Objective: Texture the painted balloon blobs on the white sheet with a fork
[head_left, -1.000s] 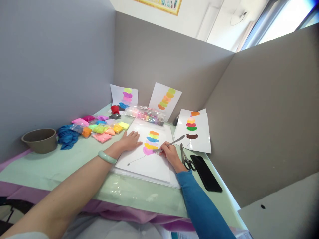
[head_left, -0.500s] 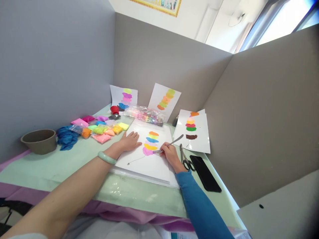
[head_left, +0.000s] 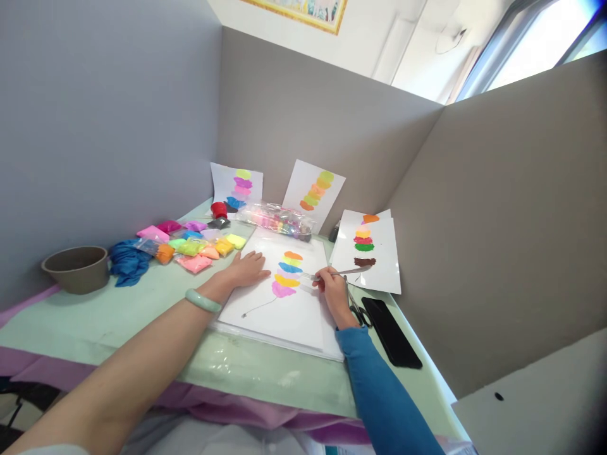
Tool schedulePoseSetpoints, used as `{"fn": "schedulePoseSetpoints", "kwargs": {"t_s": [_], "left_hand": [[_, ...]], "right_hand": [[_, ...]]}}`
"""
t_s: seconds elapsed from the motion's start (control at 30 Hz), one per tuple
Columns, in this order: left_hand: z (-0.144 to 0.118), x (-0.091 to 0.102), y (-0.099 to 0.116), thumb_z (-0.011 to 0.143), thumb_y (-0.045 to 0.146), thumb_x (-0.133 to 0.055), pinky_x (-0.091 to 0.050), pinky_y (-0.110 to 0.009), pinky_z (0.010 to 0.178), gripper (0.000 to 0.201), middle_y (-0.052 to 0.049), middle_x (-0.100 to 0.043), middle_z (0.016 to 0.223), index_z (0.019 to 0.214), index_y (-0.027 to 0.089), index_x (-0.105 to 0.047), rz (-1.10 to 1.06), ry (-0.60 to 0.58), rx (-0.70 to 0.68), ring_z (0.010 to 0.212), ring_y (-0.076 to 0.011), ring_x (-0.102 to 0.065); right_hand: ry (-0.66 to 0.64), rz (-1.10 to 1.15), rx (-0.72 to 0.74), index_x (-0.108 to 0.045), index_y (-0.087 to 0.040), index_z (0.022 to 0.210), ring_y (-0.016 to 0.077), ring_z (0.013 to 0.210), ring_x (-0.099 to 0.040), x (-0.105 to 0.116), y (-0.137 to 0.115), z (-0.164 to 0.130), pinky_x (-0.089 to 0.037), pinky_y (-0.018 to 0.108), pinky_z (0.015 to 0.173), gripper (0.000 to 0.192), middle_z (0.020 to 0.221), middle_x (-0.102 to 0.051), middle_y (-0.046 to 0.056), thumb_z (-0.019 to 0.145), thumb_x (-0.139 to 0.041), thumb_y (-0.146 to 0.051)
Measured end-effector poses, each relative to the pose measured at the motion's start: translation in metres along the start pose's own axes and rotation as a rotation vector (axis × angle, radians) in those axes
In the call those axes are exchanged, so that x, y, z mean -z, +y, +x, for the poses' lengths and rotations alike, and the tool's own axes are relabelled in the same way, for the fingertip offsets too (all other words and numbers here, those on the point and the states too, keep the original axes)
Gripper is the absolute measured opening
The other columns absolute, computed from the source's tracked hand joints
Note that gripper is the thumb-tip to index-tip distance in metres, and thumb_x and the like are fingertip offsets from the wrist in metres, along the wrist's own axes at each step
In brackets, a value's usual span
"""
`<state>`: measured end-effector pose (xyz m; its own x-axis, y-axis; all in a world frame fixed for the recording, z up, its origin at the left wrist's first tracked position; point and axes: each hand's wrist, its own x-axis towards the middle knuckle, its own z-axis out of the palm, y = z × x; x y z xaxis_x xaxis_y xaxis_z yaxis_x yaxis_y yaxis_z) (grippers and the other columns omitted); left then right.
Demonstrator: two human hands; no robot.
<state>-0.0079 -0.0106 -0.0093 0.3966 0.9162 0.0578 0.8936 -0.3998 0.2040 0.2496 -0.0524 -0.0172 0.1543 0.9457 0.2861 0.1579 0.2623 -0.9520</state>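
Observation:
My left hand [head_left: 247, 269] lies flat with fingers spread on the left side of a white sheet of paper [head_left: 279, 328]. In my right hand [head_left: 332, 287] is a metal fork [head_left: 353, 270], pinched near its tines, its handle pointing right. The tines are blurred and hover at the right of the coloured patches. Down the sheet runs a column of orange, yellow, blue, lilac, golden yellow and pink patches. The pink patch [head_left: 283, 289] is lowest, and a thin drawn line leads from it to the lower left.
Bags of coloured clay [head_left: 192, 246] lie at the left, near a blue cloth [head_left: 128, 262] and a brown pot [head_left: 76, 270]. Scissors [head_left: 363, 314] and a black phone [head_left: 391, 332] lie right of the paper. Sheets with coloured patches [head_left: 386, 253] stand behind, by the grey partitions [head_left: 322, 107].
My right hand has lifted the fork off the pink patch and moved it slightly right and away from me. The fork's handle has swung lower to the right. My left hand stays in place.

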Motion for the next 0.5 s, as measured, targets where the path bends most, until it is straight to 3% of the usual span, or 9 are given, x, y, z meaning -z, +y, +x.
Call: {"fn": "schedulePoseSetpoints", "kwargs": {"t_s": [0.13,0.2,0.27,0.37,0.5], "left_hand": [[0.003,0.013,-0.003,0.093,0.044,-0.032,-0.037,-0.04,0.102,0.048,-0.013,-0.053,0.137,0.122,0.016,-0.058,-0.148,0.219,0.116,0.124,-0.0293,-0.049],[0.005,0.02,-0.006,0.093,0.043,-0.033,-0.041,-0.037,0.097,0.045,-0.011,-0.062,0.125,0.113,0.018,-0.064,-0.24,0.265,0.203,0.117,-0.0293,-0.055],[0.005,0.025,-0.009,0.092,0.046,-0.033,-0.046,-0.036,0.092,0.046,-0.011,-0.067,0.114,0.108,0.017,-0.066,-0.394,0.235,0.288,0.111,-0.0291,-0.059],[0.002,0.029,-0.016,0.092,0.057,-0.031,-0.052,-0.032,0.082,0.057,-0.014,-0.063,0.121,0.119,0.014,-0.059,-0.751,0.159,0.376,0.107,-0.0258,-0.062],[-0.006,0.034,-0.021,0.091,0.067,-0.024,-0.053,-0.03,0.083,0.07,-0.018,-0.047,0.14,0.133,0.016,-0.047,-0.962,0.087,0.304,0.121,-0.0246,-0.053]], "right_hand": [[0.052,0.08,-0.046,-0.054,-0.02,0.072,0.0112,0.049,-0.048,0.005,0.0,0.009,-0.038,0.024,0.051,0.019,0.059,-0.062,0.0,0.075,-0.054,-0.039],[0.039,0.114,-0.078,-0.055,-0.021,0.074,0.0125,0.053,-0.053,0.008,0.0,0.012,-0.042,0.026,0.055,0.023,0.063,-0.064,0.002,0.075,-0.055,-0.044],[0.01,0.155,-0.11,-0.056,-0.02,0.076,0.0139,0.058,-0.057,0.011,-0.002,0.013,-0.045,0.027,0.058,0.028,0.067,-0.066,0.003,0.075,-0.055,-0.048],[-0.041,0.205,-0.164,-0.058,-0.019,0.079,0.016,0.063,-0.06,0.017,-0.007,0.013,-0.046,0.028,0.06,0.032,0.071,-0.067,0.005,0.075,-0.057,-0.051],[-0.078,0.263,-0.206,-0.059,-0.019,0.081,0.0167,0.065,-0.061,0.023,-0.011,0.014,-0.047,0.029,0.061,0.031,0.074,-0.068,0.006,0.075,-0.058,-0.05]]}}
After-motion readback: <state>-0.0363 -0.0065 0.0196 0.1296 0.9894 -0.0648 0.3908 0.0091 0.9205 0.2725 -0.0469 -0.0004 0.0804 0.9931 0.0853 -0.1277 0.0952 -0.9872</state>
